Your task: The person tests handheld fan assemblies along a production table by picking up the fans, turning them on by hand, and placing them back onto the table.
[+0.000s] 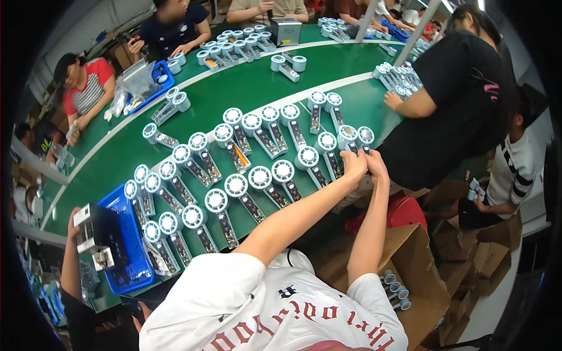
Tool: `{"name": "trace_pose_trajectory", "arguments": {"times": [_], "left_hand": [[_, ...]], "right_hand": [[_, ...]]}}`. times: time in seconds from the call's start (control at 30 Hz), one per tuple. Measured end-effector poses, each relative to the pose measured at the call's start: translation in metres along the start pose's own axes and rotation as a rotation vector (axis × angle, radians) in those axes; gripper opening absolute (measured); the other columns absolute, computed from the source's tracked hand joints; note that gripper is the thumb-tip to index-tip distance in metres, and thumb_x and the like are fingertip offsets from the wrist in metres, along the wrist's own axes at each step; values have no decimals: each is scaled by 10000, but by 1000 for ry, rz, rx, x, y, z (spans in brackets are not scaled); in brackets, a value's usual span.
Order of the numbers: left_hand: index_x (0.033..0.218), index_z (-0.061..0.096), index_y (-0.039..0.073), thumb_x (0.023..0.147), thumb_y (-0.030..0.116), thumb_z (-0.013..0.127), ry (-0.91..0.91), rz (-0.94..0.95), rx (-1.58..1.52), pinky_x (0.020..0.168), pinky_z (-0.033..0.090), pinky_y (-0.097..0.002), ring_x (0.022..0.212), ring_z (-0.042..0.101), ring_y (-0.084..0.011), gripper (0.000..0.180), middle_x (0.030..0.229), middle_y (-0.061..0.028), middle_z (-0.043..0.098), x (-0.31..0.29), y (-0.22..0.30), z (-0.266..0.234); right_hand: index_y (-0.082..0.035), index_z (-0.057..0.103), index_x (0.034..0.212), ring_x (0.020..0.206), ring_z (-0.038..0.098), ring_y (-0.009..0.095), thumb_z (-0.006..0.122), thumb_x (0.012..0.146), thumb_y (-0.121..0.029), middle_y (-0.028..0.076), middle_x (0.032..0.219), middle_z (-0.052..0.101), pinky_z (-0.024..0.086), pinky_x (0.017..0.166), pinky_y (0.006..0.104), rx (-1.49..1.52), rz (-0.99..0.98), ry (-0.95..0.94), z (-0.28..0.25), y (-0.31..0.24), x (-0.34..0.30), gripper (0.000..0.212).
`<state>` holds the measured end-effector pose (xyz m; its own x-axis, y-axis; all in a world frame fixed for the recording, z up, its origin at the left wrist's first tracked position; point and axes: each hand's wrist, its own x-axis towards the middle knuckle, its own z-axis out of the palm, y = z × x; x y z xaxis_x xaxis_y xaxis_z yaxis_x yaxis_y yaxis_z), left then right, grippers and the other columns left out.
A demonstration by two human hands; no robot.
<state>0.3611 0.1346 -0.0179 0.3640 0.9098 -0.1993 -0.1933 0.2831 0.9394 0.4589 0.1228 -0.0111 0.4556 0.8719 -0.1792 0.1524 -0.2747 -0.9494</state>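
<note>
My left hand (354, 166) and my right hand (376, 164) are side by side at the right end of the rows on the green table. Their fingers are closed at the handles of two neighbouring light-blue handheld fans, the left hand at one fan (348, 134), the right hand at the other fan (365, 136). Both round heads show beyond my fingers; most of the handles is hidden. Just left of them lies another fan (326, 141), its handle open with parts showing. Several more open-handled fans, such as one fan (236, 185), lie in rows leftward.
A blue tray (132, 275) with a metal box-shaped device (93, 225) stands at the left, where another person's arm reaches in. A person in black (456, 111) stands close on the right. Below right is an open cardboard box (418, 275) holding fans. A green conveyor belt (246, 82) runs behind.
</note>
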Motion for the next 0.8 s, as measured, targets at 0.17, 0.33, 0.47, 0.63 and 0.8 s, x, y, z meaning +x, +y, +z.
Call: {"name": "trace_pose_trajectory", "arguments": {"times": [0.17, 0.33, 0.47, 0.63, 0.8], "left_hand": [[1079, 310, -153, 928, 286, 413, 269, -121, 152, 842, 454, -422, 982, 545, -396, 476, 1100, -308, 456, 12, -13, 10], [1124, 419, -113, 820, 367, 549, 396, -272, 347, 920, 416, -442, 1037, 504, -429, 583, 1162, -296, 451, 19, -1, 4], [1143, 416, -117, 776, 265, 594, 300, -409, 402, 944, 396, -442, 1113, 436, -397, 559, 1221, -258, 382, 26, 9, 1], [1053, 387, -192, 757, 257, 528, 642, -111, 681, 727, 515, -392, 785, 598, -383, 555, 957, -270, 532, 16, 11, 5], [860, 578, -77, 771, 192, 486, -127, 126, 985, 574, 505, -395, 634, 606, -327, 298, 776, -187, 631, -35, 100, -53]], "right_hand": [[24, 618, 853, 667, 485, 89, 590, 800, -138, 45, 769, 608, 414, 574, 214, -89, -55, -104, 1, 10, 18, 173], [23, 604, 910, 702, 482, 98, 546, 823, -103, 67, 828, 612, 418, 604, 224, -148, -248, -197, 21, 25, 30, 163], [14, 568, 883, 718, 461, 120, 526, 818, -70, 49, 794, 578, 433, 660, 267, -309, -67, -188, 6, 15, 21, 115], [7, 572, 955, 754, 518, 167, 554, 799, -86, 93, 856, 611, 448, 701, 306, -437, -437, -264, -1, 47, 62, 183], [17, 593, 940, 735, 561, 206, 571, 796, -152, 127, 837, 634, 458, 689, 329, -461, -352, -144, -9, 47, 35, 223]]}}
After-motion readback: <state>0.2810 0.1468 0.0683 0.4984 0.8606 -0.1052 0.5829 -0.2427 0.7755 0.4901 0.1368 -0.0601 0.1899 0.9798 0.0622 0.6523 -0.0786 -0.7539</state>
